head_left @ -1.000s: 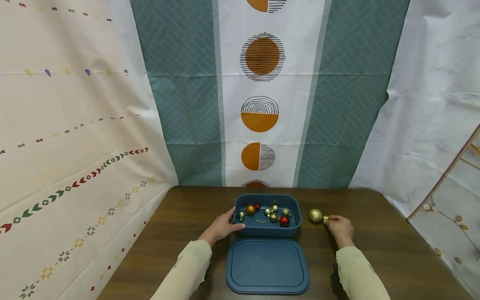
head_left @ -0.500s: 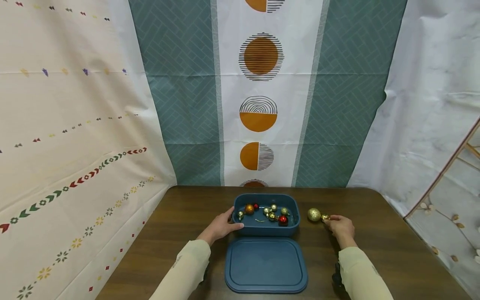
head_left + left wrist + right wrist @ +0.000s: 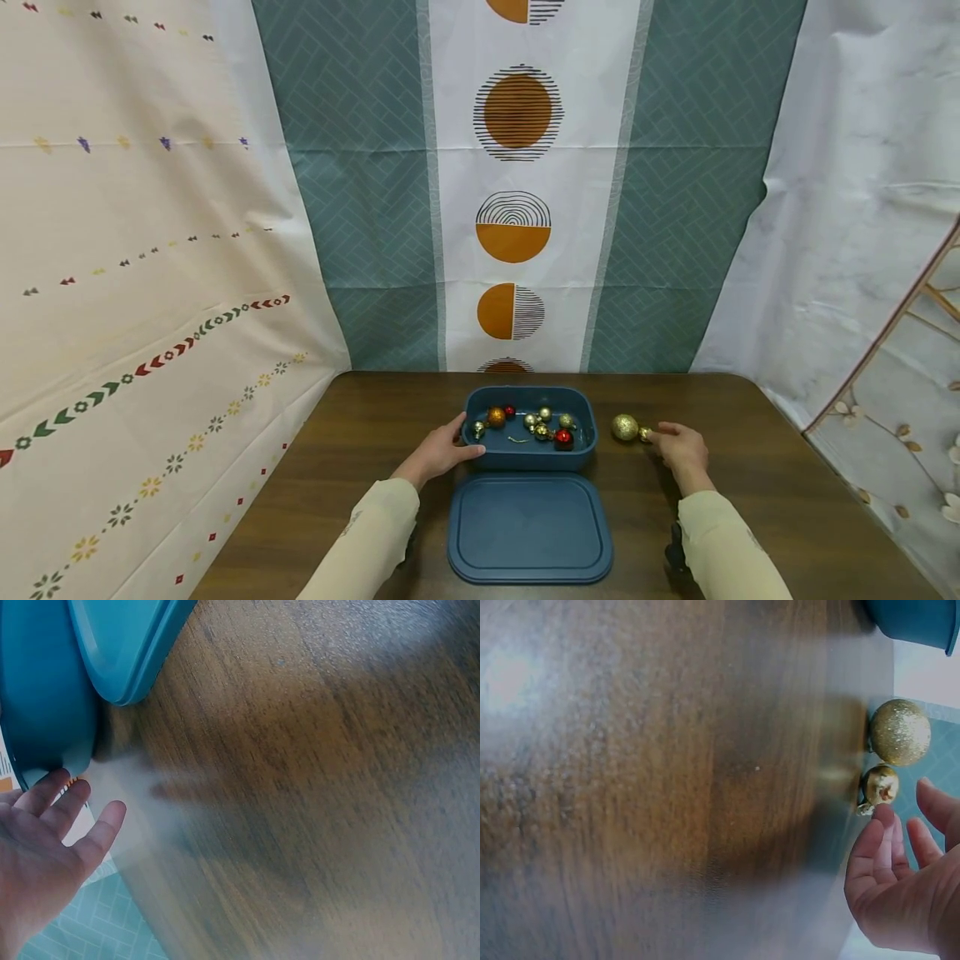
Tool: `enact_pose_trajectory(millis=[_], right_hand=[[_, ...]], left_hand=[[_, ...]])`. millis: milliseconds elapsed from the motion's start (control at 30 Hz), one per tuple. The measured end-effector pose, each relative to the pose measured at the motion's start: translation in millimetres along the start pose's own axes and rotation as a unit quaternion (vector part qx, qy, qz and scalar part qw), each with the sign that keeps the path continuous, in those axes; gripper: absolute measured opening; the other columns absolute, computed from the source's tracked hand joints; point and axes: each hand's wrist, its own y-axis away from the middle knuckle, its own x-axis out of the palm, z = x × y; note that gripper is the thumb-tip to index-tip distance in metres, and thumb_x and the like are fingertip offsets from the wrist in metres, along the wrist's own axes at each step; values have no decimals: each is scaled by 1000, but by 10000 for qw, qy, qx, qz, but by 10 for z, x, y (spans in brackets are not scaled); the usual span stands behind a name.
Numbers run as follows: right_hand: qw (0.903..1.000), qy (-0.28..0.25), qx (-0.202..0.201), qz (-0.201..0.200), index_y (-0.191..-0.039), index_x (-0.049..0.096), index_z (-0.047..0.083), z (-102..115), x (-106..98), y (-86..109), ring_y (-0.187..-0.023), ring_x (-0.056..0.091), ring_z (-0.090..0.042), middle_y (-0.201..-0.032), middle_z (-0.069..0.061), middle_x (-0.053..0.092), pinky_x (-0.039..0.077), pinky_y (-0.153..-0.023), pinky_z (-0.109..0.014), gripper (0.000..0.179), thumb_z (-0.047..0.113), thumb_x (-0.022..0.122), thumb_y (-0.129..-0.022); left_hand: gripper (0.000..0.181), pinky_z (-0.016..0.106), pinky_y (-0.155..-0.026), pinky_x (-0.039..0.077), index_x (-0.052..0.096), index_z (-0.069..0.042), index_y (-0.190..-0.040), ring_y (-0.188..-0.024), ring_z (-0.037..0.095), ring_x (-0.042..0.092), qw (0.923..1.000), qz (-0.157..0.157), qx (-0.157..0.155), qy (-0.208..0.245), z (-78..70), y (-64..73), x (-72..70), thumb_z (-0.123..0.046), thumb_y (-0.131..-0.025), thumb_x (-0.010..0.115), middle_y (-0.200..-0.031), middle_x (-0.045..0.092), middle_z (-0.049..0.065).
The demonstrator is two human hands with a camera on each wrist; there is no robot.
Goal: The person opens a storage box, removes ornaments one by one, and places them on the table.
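A blue plastic container (image 3: 517,460) holds several small Christmas baubles, including a red bauble (image 3: 563,437) and an orange bauble (image 3: 497,417). My left hand (image 3: 441,451) holds the container's left end, thumb at the front and fingers around the side; in the left wrist view the little finger is clear of the wall. A large gold glitter bauble (image 3: 900,732) lies on the table to the right of the container, next to a small shiny gold bauble (image 3: 880,784). My right hand (image 3: 682,452) is at the small bauble with fingers loosely bent and thumb apart, not gripping it.
The container's flat blue lid (image 3: 531,529) lies on the wooden table (image 3: 315,500) just in front of the container. Patterned cloth hangs behind the table and on both sides.
My right fingers have loosened from the small gold bauble, which stays beside the large one. The left hand and the container stay put, while the head view shifts slightly.
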Motion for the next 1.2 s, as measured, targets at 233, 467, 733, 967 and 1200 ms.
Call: enact_pose_trajectory(millis=[233,467,733,967,1200], right_hand=[[9999,-119,-5,-6,-127,61,-5,50,1,-6,-66,61,-20,-104,-23,66,49,-55,-28,48,24,72,-89],[9994,-313,-150,45,-128,61,-6,77,43,2,-75,66,-24,-93,-15,70,50,-57,-27,50,23,74,-89],[9972,-672,-219,252,-131,58,-7,155,122,15,-87,70,-28,-98,-22,72,58,-67,-36,51,20,73,-90],[9944,-925,-282,437,-133,56,-8,242,184,76,-95,66,-31,-122,-29,62,57,-77,-42,49,17,70,-93],[9931,-943,-444,541,-136,54,-6,327,264,131,-104,61,-34,-137,-28,52,55,-86,-46,51,20,68,-95]], left_hand=[[89,62,-105,35,26,-8,-157,-135,42,43,10000,0,-1,49,0,9,3,-44,-90,71,-149,44,24],[87,61,-105,35,26,-8,-157,-135,42,43,10000,1,-35,40,7,15,4,-42,-91,71,-149,43,24],[91,61,-106,35,25,-7,-157,-135,42,43,10000,24,6,84,4,15,-4,-46,-89,71,-149,42,24],[89,61,-107,34,25,-8,-157,-136,42,41,9999,41,-38,86,1,11,-4,-45,-90,71,-150,41,23],[89,61,-106,35,25,-8,-158,-136,42,42,9999,49,-58,94,-9,22,-10,-45,-90,71,-151,41,23]])
